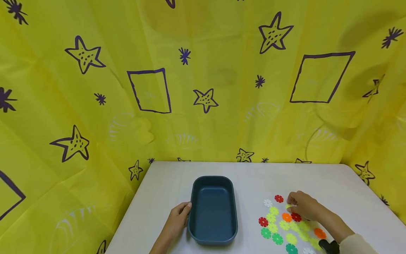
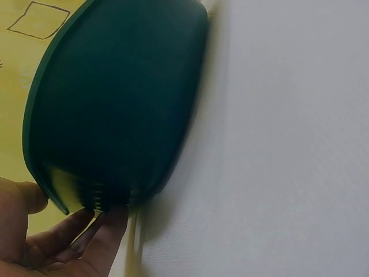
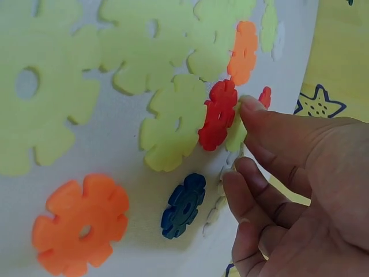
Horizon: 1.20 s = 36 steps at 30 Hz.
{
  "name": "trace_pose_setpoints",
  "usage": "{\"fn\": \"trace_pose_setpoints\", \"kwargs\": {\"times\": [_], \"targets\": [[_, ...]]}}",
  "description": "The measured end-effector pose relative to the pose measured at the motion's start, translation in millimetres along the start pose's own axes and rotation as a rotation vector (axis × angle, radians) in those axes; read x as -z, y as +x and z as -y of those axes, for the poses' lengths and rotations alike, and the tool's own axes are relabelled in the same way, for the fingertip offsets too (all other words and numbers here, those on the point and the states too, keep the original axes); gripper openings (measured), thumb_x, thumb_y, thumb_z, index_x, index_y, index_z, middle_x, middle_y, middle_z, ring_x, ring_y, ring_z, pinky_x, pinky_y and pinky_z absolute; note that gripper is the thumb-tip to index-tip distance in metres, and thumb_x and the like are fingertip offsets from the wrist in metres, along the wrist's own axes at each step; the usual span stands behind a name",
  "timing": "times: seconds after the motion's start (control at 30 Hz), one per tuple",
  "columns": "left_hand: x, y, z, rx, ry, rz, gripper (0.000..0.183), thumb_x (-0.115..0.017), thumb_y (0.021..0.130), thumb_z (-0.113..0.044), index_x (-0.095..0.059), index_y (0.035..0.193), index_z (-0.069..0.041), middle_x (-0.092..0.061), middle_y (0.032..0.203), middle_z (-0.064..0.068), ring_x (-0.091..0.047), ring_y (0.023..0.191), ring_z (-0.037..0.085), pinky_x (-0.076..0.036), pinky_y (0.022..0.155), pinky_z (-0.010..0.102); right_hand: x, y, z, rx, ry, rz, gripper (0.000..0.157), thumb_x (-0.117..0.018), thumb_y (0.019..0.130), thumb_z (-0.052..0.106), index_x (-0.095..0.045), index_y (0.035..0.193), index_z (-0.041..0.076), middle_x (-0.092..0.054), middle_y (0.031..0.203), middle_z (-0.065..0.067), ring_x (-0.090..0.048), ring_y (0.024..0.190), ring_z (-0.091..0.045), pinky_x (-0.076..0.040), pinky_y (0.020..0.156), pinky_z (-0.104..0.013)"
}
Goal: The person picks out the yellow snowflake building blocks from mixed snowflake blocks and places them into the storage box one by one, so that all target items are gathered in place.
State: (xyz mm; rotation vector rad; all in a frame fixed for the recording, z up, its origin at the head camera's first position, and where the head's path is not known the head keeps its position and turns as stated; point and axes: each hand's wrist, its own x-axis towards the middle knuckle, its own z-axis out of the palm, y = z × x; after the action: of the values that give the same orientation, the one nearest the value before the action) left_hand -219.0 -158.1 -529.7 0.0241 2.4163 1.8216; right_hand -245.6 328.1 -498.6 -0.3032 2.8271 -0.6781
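A dark blue rectangular tray (image 1: 213,211) stands mid-table. My left hand (image 1: 178,217) grips its left wall, thumb at the rim and fingers against the outer side, as the left wrist view shows with the hand (image 2: 75,239) at the tray's (image 2: 115,104) lower end. To the right, my right hand (image 1: 305,204) hovers low over scattered flower-shaped plastic discs. Its thumb and fingers are bent and apart, thumb tip beside a yellow disc (image 3: 235,133). A red disc (image 3: 219,115) and a dark blue disc (image 3: 184,206) lie close to the fingers.
More flower discs lie flat right of the tray: yellow ones (image 1: 283,225), green ones (image 1: 277,239), orange ones (image 1: 319,233), a red one (image 1: 263,221) and a white one (image 1: 268,203). Yellow patterned cloth (image 1: 209,134) hangs behind and beside the white table (image 1: 177,169).
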Motion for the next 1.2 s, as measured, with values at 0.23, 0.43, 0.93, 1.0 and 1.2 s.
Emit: {"fn": "trace_pose_setpoints", "kwargs": {"times": [0.23, 0.43, 0.93, 1.0, 1.2], "targets": [[0.5, -1.0, 0.6, -0.009, -0.010, 0.007, 0.054, -0.054, 0.111, -0.040, -0.065, 0.136, 0.006, -0.070, 0.130, 0.019, -0.064, 0.110, 0.022, -0.056, 0.083, 0.029, 4.1, 1.5, 6.5, -0.016, 0.062, 0.020, 0.026, -0.082, 0.091, 0.013, -0.057, 0.096, 0.007, -0.052, 0.083, -0.003, -0.050, 0.079, -0.020, -0.043, 0.069, -0.034], [0.4, 0.0, 3.2, -0.016, -0.019, 0.007, 0.054, -0.053, 0.111, -0.040, -0.064, 0.136, 0.007, -0.069, 0.130, 0.020, -0.064, 0.113, 0.024, -0.058, 0.087, 0.034, 9.8, 0.6, 9.9, 0.017, 0.091, 0.025, 0.015, -0.077, 0.093, 0.001, -0.062, 0.094, 0.002, -0.057, 0.082, -0.003, -0.051, 0.074, -0.019, -0.046, 0.065, -0.029], [2.1, -0.6, 3.3, -0.019, -0.032, 0.010, 0.052, -0.053, 0.112, -0.037, -0.063, 0.136, 0.007, -0.069, 0.131, 0.021, -0.065, 0.115, 0.026, -0.059, 0.089, 0.036, 22.4, 16.9, 5.9, 0.055, 0.067, 0.102, 0.015, -0.079, 0.091, 0.003, -0.065, 0.086, 0.008, -0.054, 0.082, -0.001, -0.051, 0.077, -0.019, -0.044, 0.066, -0.027], [1.8, -1.1, 3.0, -0.023, -0.047, 0.017, 0.051, -0.053, 0.112, -0.036, -0.063, 0.136, 0.008, -0.069, 0.131, 0.022, -0.066, 0.115, 0.027, -0.060, 0.089, 0.036, 23.7, 19.0, 6.3, 0.076, 0.064, 0.106, 0.014, -0.078, 0.092, 0.004, -0.066, 0.087, 0.007, -0.054, 0.083, -0.002, -0.051, 0.079, -0.020, -0.044, 0.067, -0.028], [0.7, 0.3, 3.7, -0.028, -0.066, 0.020, 0.051, -0.054, 0.111, -0.037, -0.064, 0.136, 0.007, -0.070, 0.130, 0.021, -0.067, 0.116, 0.027, -0.061, 0.091, 0.037, 23.6, 22.4, 8.8, 0.034, 0.057, 0.129, 0.010, -0.078, 0.093, 0.006, -0.069, 0.090, 0.007, -0.057, 0.085, -0.002, -0.052, 0.081, -0.020, -0.049, 0.071, -0.032]]}}
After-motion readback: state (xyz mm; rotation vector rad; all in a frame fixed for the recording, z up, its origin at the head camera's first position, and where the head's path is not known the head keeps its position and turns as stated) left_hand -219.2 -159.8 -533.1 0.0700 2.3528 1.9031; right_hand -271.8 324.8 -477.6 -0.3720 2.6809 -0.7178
